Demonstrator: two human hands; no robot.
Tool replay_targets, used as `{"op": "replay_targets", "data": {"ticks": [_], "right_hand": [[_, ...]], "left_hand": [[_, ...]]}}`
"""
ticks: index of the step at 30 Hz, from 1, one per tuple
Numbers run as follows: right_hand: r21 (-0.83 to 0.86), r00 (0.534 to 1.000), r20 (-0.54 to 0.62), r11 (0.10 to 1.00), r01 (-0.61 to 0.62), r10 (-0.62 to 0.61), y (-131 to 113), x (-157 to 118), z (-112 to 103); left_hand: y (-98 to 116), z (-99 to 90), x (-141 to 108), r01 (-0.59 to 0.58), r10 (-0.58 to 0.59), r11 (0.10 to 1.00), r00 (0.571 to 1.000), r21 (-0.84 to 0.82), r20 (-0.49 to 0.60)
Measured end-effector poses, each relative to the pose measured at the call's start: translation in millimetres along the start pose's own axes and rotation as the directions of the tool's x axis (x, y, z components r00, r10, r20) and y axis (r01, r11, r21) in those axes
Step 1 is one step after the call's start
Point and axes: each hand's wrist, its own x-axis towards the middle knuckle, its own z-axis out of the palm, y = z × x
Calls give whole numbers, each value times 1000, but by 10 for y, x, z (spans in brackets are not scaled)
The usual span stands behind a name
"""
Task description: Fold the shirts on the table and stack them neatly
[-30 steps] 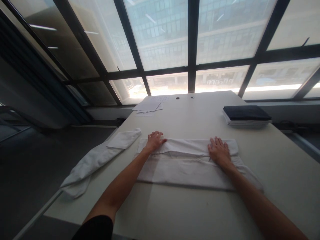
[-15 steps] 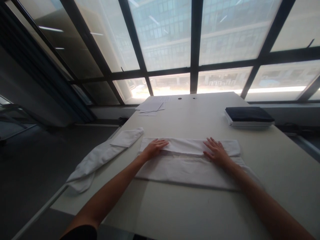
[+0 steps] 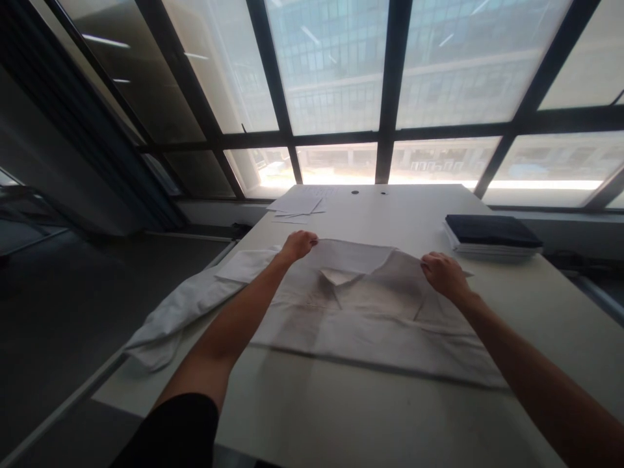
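A white garment (image 3: 370, 338) lies on the white table (image 3: 390, 416) in front of me, its far edge raised between my two hands. My left hand (image 3: 299, 245) is closed on the far left part of that edge. Closed too, my right hand (image 3: 443, 273) grips it on the far right. Between them the cloth stands up a little, showing folds and a V-shaped opening in its upper layer. The near part of the garment rests flat on the table.
Another folded white cloth (image 3: 180, 305) lies along the table's left edge, partly hanging over it. Paper sheets (image 3: 297, 205) are at the far left. On the right sits a stack of folded fabric, dark on top (image 3: 492, 231) and white below. Large windows (image 3: 336, 71) stand beyond the table.
Both hands lay spread flat on the folded garment; now they are closed on its far edge, which has been lifted up, so the folded strip is opened. My left hand has moved farther away.
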Motion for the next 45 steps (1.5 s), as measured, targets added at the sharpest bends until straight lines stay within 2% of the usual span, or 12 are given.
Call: {"op": "replay_targets", "data": {"ticks": [4, 6, 9, 12, 15, 19, 21, 23, 30, 35, 42, 45], "right_hand": [[-43, 996, 52, 996, -73, 75, 10, 253, 57], [-56, 991, 80, 993, -105, 109, 7, 340, 112], [-58, 986, 103, 991, -124, 130, 6, 418, 196], [-49, 987, 98, 992, -120, 124, 14, 444, 274], [-46, 987, 95, 991, -127, 131, 23, 447, 344], [-54, 985, 98, 990, -134, 139, 28, 457, 405], [-58, 987, 96, 990, -127, 132, 29, 465, 418], [-63, 987, 96, 990, -124, 130, 29, 470, 425], [-41, 987, 100, 991, -123, 127, 16, 451, 428], [-31, 986, 104, 992, -125, 127, 0, 439, 431], [-24, 985, 111, 991, -130, 132, -28, 399, 367], [-35, 983, 124, 991, -131, 134, -49, 383, 325]], "left_hand": [[17, 124, 64, -37, 35, 999, 997, -28, -67], [64, 188, 5, -205, 190, 970, 974, -127, -121], [120, 321, -172, -490, 512, 784, 858, -381, -50], [116, 505, -346, -520, 641, 657, 766, -546, 42], [104, 686, -391, -461, 582, 617, 813, -637, -24], [159, 805, -255, -170, 232, 677, 973, -716, -11], [203, 807, -169, -2, 67, 699, 996, -715, 62], [238, 788, -108, 64, 11, 691, 995, -720, 99], [241, 697, -104, 69, 69, 676, 985, -733, 157], [276, 686, -147, 27, 109, 744, 981, -668, 161], [439, 691, -347, -122, 172, 770, 985, -626, 20], [503, 688, -531, -280, 284, 772, 955, -571, -84]]}}
